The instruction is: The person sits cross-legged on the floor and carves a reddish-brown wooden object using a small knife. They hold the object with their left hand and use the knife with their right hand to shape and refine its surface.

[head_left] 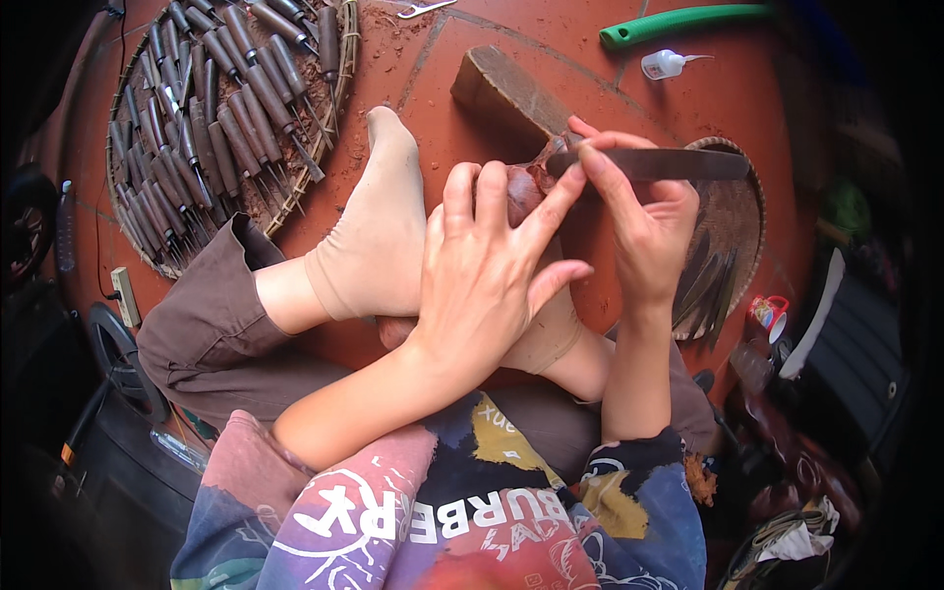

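Note:
My left hand point(482, 265) lies over a reddish-brown carved wooden piece point(525, 195), its fingers bent across the top and its thumb sticking out to the right. A rounded brown end point(395, 331) shows below that hand, beside my foot; whether it belongs to the same piece is hidden. In my right hand point(644, 211) a flat dark file point(678, 164) is pinched between thumb and fingers, its tip close to or touching the carving. Behind the carving, a thick wooden block point(511, 93) rests on the floor. My socked feet point(379, 231) flank the carving.
A round woven tray point(339, 93) at the left holds many wooden-handled carving tools. At right, another round tray point(742, 216) carries several dark files. A green tube point(688, 22) and a small white bottle point(664, 65) lie on the red tiled floor point(733, 108), among wood shavings.

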Demonstrator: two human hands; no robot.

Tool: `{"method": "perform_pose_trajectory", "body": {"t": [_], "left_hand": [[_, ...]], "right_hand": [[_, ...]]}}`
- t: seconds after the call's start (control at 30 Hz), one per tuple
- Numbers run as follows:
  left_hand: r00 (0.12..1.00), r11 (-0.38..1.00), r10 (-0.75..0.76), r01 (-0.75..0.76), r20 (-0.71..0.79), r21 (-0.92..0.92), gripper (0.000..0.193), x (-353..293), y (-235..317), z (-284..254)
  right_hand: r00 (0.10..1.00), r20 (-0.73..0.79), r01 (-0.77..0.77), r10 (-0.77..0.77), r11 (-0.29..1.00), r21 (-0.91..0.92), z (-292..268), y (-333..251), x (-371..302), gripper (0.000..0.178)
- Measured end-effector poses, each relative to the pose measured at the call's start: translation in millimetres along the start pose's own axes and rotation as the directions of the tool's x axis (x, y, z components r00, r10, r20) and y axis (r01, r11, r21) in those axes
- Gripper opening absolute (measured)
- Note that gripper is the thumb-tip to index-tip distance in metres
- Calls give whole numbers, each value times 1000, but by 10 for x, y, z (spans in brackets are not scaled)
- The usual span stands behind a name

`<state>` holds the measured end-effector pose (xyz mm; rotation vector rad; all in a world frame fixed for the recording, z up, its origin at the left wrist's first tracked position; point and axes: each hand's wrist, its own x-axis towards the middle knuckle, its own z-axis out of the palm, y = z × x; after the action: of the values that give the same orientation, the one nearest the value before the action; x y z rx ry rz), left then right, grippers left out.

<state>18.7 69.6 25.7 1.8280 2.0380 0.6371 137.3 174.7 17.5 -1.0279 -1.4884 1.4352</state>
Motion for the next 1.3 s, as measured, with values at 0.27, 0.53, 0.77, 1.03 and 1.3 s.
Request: {"method": "perform_pose_trajectory", "body": {"t": [0.27, 0.53, 0.77, 1.03, 1.3], "left_hand": [[999, 996, -41, 42, 14, -77, 86, -41, 46, -20], [997, 992, -67, 70, 30, -108, 90, -64, 71, 19], [997, 990, -74, 74, 1, -123, 89, -35, 68, 11], [997, 989, -81, 81, 0, -124, 89, -58, 146, 30], [999, 998, -48, 47, -9, -37, 85, -145, 66, 115]], "right_hand": [[996, -12, 91, -94, 984, -152, 4, 18, 4, 8], [987, 6, 154, -159, 940, -305, 22, -5, 2, 7], [965, 56, 258, -257, 882, -395, 43, -37, 3, 6], [994, -106, 27, -34, 998, -65, -4, -196, -75, 12], [954, 299, 100, 10, 931, -351, -224, -220, 52, 17]]}}
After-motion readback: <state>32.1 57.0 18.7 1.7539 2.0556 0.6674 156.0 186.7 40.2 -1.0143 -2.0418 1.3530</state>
